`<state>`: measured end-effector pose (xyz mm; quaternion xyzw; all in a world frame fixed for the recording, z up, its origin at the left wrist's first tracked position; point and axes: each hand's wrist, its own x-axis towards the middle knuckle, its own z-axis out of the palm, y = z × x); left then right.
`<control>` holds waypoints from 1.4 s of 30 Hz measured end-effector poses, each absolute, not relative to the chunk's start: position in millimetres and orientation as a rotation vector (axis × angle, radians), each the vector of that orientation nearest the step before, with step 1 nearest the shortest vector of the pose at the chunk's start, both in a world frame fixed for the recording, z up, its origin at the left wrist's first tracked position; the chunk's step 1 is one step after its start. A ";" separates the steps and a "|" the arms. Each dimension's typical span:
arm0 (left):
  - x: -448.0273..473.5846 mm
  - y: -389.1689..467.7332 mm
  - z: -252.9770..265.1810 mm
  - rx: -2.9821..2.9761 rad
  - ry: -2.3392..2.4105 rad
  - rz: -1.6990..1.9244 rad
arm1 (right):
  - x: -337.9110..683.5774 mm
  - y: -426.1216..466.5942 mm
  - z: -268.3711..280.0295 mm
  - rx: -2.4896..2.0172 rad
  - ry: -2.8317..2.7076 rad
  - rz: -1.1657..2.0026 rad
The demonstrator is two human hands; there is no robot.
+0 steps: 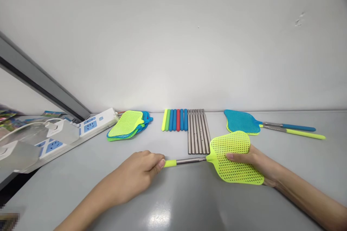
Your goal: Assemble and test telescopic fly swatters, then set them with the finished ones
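Note:
A yellow-green fly swatter (237,173) with a metal shaft is held level above the grey table, its paddle to the right. My left hand (138,173) is closed round its yellow grip, of which only the front end shows. My right hand (255,162) pinches the perforated paddle, thumb on top and fingers hidden beneath. Just behind the shaft lies a row of several metal tubes (197,133). Beside them on the left is a row of coloured handle grips (174,120) in yellow, green, blue and red.
Loose swatter heads (127,122) are stacked at the back left. Two whole swatters, one blue (241,121) and one yellow (306,134), overlap at the back right. A long white power strip (89,126) with plugs runs along the left edge. A white wall (189,43) rises behind the table.

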<state>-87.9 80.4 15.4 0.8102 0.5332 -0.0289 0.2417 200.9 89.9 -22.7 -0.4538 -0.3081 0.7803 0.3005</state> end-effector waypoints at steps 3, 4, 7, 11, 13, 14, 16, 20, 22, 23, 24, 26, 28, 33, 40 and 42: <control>-86.6 81.3 13.7 2.121 1.423 -0.070 | 200.6 89.2 -21.6 -1.235 -0.834 2.065; -85.6 81.8 14.0 2.088 1.419 -0.075 | 200.7 88.9 -21.9 -1.242 -0.840 2.067; -82.2 83.8 15.8 2.004 1.422 -0.092 | 200.9 88.4 -22.9 -1.255 -0.840 2.067; -81.7 87.0 12.6 1.833 1.343 -0.103 | 201.8 88.8 -24.2 -1.248 -0.860 2.084; -82.9 88.3 8.1 1.713 1.254 -0.096 | 202.5 89.3 -24.8 -1.234 -0.862 2.106; -83.4 88.9 5.9 1.657 1.212 -0.087 | 202.9 89.5 -24.9 -1.229 -0.859 2.111; -83.6 90.3 2.7 1.540 1.168 -0.074 | 203.4 89.7 -24.3 -1.225 -0.852 2.116; -81.5 93.9 2.3 1.162 1.268 -0.092 | 204.0 89.6 -22.6 -1.244 -0.849 2.122; -81.0 95.6 3.4 1.002 1.269 -0.133 | 204.7 89.7 -25.0 -1.241 -0.858 2.130; -81.1 96.3 4.1 0.961 1.258 -0.154 | 205.2 89.9 -27.1 -1.228 -0.865 2.139; -81.5 96.7 4.8 0.944 1.252 -0.170 | 205.7 90.0 -29.5 -1.208 -0.869 2.146; -82.8 96.9 6.9 0.959 1.273 -0.179 | 206.3 90.3 -33.4 -1.173 -0.865 2.159; -84.1 96.5 10.0 1.024 1.298 -0.173 | 206.2 90.3 -33.5 -1.141 -0.843 2.172; -84.0 95.3 17.7 1.269 1.185 -0.187 | 203.9 90.6 -20.6 -1.064 -0.822 2.209; -75.1 88.7 19.3 1.672 1.077 -0.086 | 206.0 93.2 -24.7 -0.950 -0.788 2.279; -73.2 85.0 19.7 1.757 1.127 -0.064 | 206.0 93.2 -25.4 -0.942 -0.773 2.285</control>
